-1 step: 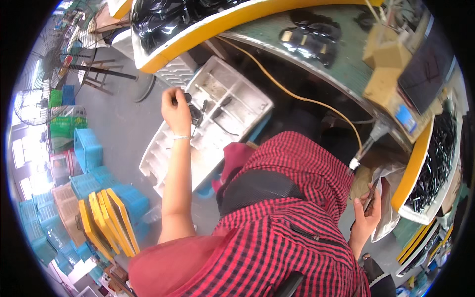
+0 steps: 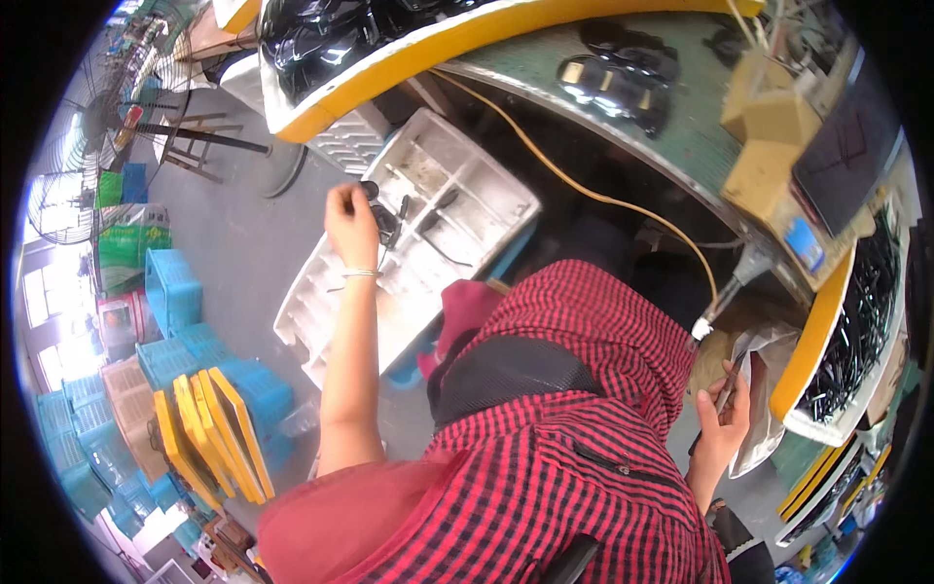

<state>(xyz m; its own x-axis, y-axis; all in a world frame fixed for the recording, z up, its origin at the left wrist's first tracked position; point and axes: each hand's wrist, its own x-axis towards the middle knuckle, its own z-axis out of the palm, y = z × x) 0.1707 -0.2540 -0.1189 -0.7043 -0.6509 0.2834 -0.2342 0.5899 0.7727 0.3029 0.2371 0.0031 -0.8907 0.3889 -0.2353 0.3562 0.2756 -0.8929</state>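
Out over the white compartment tray [image 2: 384, 316], my left hand [image 2: 350, 229] is closed with its fingers pinched on dark sunglasses [image 2: 385, 224]. One round dark lens shows beside the fingertips, and the other lies just below it, over the tray. Down at the right, my right hand [image 2: 720, 423] is closed on a slim dark piece [image 2: 729, 383] that sticks up between thumb and fingers; its exact kind is too small to tell. A crumpled clear plastic bag [image 2: 764, 428] hangs just behind that hand.
A yellow-edged tray [image 2: 418, 55] of glossy black eyewear stands on the green bench [image 2: 516, 73]. Another yellow-edged tray [image 2: 808, 341] holds thin black parts. An orange cord [image 2: 584, 195] loops below the bench. Blue crates [image 2: 173, 292] and a fan [image 2: 102, 122] stand left.
My left hand has shifted slightly down and to the right, still closed on the sunglasses. My right hand has barely moved.
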